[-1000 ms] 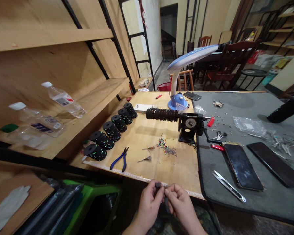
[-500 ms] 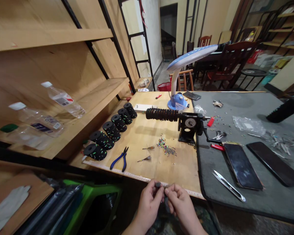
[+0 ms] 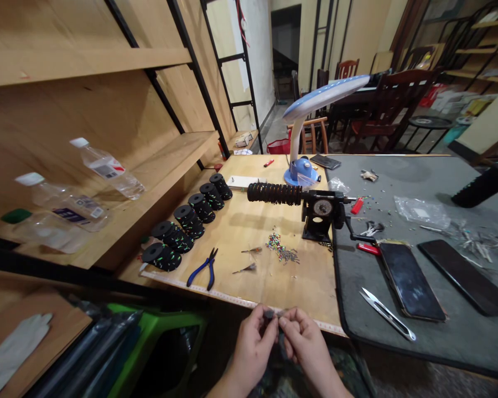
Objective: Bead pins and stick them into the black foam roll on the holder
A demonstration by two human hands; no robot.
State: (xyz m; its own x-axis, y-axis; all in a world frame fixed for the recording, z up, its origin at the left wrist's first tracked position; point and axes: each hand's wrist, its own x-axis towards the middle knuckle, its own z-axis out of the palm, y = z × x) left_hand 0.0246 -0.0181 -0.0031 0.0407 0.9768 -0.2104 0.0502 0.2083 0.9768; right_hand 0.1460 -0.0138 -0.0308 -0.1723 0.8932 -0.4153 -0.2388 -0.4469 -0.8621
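At the front edge of the wooden table, my left hand [image 3: 254, 342] is closed, pinching a small dark grey piece [image 3: 269, 313] between thumb and fingers. My right hand [image 3: 302, 337] is closed too, its fingertips pressed together right beside the left ones; what they hold is too small to make out. On the table beyond lie a heap of small coloured beads and short grey bits [image 3: 280, 247] and two thin bundles with bristly ends [image 3: 245, 268]. Blue-handled pliers [image 3: 202, 271] rest to the left, jaws pointing away.
A hand-cranked winder [image 3: 321, 213] carries a black wound roll [image 3: 274, 194]. Several black spools [image 3: 188, 221] line the left edge. A desk lamp [image 3: 301, 168] stands behind. On the grey mat [image 3: 357, 309] lie thread snips [image 3: 388, 314], a phone [image 3: 413, 282] and a dark slab [image 3: 467, 276].
Both hands stay at the table's front edge with nearly the same pinch. Only slight finger movement shows around the small dark piece; the other things have not moved.
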